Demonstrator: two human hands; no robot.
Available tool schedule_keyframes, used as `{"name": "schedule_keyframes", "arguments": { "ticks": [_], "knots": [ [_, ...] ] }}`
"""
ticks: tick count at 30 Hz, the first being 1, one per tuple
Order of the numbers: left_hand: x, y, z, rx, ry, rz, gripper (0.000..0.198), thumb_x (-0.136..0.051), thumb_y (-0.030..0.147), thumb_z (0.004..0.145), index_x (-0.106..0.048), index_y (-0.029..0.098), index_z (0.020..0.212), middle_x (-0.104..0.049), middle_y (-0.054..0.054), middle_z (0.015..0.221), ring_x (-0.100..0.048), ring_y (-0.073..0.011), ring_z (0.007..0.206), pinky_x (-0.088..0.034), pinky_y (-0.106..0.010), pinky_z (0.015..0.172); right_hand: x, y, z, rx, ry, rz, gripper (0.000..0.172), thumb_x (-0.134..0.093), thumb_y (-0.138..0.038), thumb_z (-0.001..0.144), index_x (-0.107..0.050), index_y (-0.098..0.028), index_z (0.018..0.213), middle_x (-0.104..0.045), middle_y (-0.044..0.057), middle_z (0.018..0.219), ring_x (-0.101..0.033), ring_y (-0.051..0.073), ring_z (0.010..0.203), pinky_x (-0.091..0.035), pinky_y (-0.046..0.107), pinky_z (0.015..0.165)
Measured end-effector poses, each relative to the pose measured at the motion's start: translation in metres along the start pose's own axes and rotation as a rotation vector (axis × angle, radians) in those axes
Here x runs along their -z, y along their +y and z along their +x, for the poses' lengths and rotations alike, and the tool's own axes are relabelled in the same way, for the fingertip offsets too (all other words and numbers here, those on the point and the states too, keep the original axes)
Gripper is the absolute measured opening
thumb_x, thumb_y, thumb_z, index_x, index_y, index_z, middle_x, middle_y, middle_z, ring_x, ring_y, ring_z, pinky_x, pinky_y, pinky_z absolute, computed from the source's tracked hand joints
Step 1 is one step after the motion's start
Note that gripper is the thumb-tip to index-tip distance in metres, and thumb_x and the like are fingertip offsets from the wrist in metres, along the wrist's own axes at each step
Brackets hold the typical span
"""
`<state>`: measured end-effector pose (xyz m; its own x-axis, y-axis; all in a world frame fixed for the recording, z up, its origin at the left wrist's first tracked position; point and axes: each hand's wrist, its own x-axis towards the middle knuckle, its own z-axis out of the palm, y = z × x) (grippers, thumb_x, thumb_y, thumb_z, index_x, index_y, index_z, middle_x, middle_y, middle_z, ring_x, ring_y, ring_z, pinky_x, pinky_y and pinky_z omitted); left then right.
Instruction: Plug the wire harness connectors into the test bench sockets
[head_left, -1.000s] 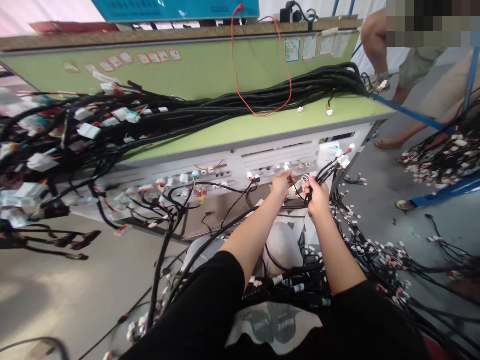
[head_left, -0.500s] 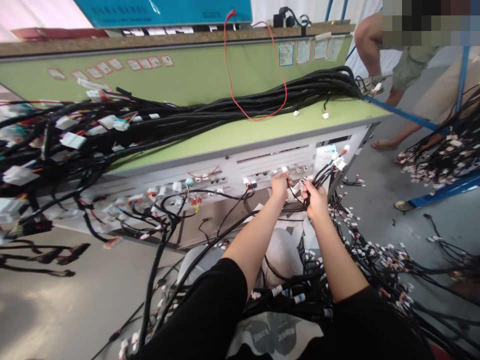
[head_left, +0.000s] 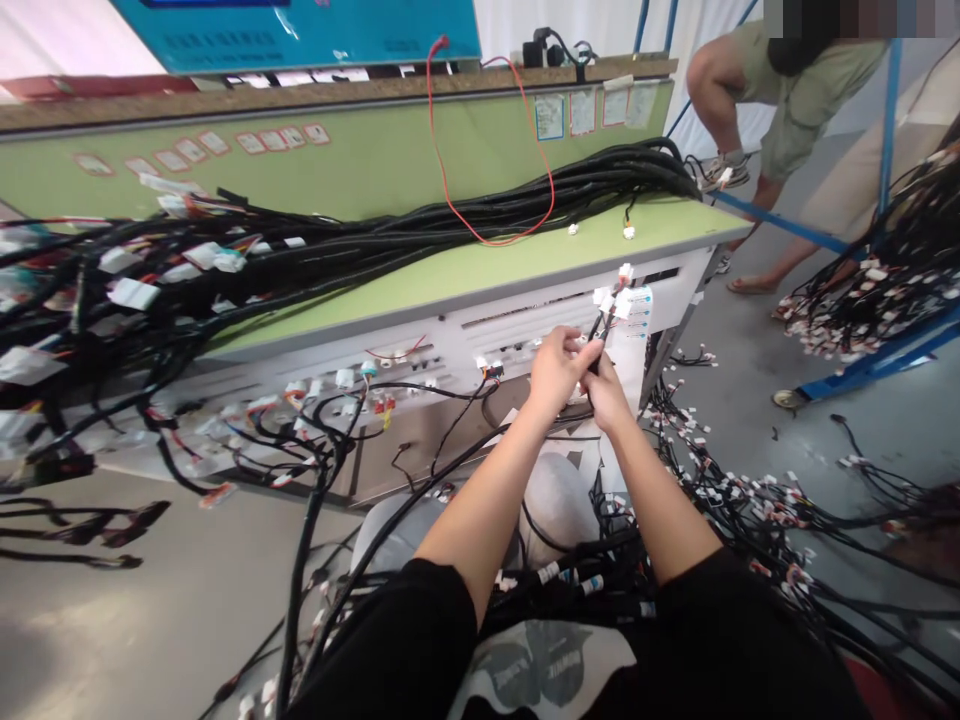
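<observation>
Your shirt (head_left: 405, 630) is black with a grey and white print (head_left: 551, 660). The cables (head_left: 598, 327) you hold are black, with white plugs (head_left: 616, 303). You see a light green counter (head_left: 465, 272), a red wire (head_left: 487, 242), a bright blue panel (head_left: 322, 35) and a grey floor (head_left: 187, 580).

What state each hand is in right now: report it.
Left hand: partly curled, at the black cable bundle; grip cannot be told.
Right hand: closed, holding that bundle below its white connectors.
</observation>
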<state>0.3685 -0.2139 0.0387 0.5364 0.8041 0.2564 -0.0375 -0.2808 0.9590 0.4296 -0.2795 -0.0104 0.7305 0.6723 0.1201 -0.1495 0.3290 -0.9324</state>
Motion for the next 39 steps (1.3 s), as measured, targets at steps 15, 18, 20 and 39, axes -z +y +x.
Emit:
{"name": "schedule_keyframes", "arguments": {
  "ticks": [15, 18, 20, 39],
  "knots": [
    [0.012, -0.016, -0.011, 0.329, -0.107, -0.726, 0.015, -0.064, 0.017, 0.072, -0.052, 0.015, 0.081, -0.063, -0.002, 0.073, -0.062, -0.0129, 0.067, -0.049, -0.029, 0.074, 0.007, 0.0, 0.013, -0.097, 0.02, 0.262, 0.03, -0.073, -0.031, 0.059, -0.053, -0.018, 0.077, -0.062, -0.001, 0.07, -0.058, 0.013, 0.063, -0.05, 0.028, 0.065],
    [0.012, -0.019, -0.008, 0.353, -0.093, -0.744, 0.013, -0.065, 0.016, 0.071, -0.054, 0.015, 0.08, -0.062, -0.001, 0.073, -0.062, -0.0117, 0.069, -0.049, -0.028, 0.075, 0.007, 0.004, 0.018, -0.032, 0.022, 0.141, 0.029, -0.074, -0.032, 0.06, -0.052, -0.018, 0.074, -0.062, -0.001, 0.072, -0.059, 0.013, 0.068, -0.049, 0.026, 0.067],
    [0.012, -0.022, -0.007, 0.355, -0.075, -0.643, 0.009, -0.064, 0.015, 0.072, -0.056, 0.014, 0.074, -0.06, 0.0, 0.068, -0.06, -0.0106, 0.063, -0.05, -0.026, 0.071, 0.008, 0.008, 0.023, 0.042, 0.017, 0.004, 0.03, -0.074, -0.032, 0.059, -0.054, -0.018, 0.076, -0.062, -0.002, 0.074, -0.058, 0.012, 0.07, -0.048, 0.024, 0.067],
    [-0.012, -0.04, 0.026, 0.569, 0.089, -0.87, 0.009, -0.058, 0.021, 0.078, -0.053, 0.013, 0.076, -0.055, 0.002, 0.055, -0.042, -0.0049, 0.037, -0.039, -0.021, 0.046, 0.007, 0.023, 0.045, 0.037, 0.188, -0.253, 0.014, -0.06, -0.025, 0.064, -0.062, -0.018, 0.076, -0.059, -0.001, 0.059, -0.053, 0.013, 0.056, -0.041, 0.022, 0.051]
  ]
}}
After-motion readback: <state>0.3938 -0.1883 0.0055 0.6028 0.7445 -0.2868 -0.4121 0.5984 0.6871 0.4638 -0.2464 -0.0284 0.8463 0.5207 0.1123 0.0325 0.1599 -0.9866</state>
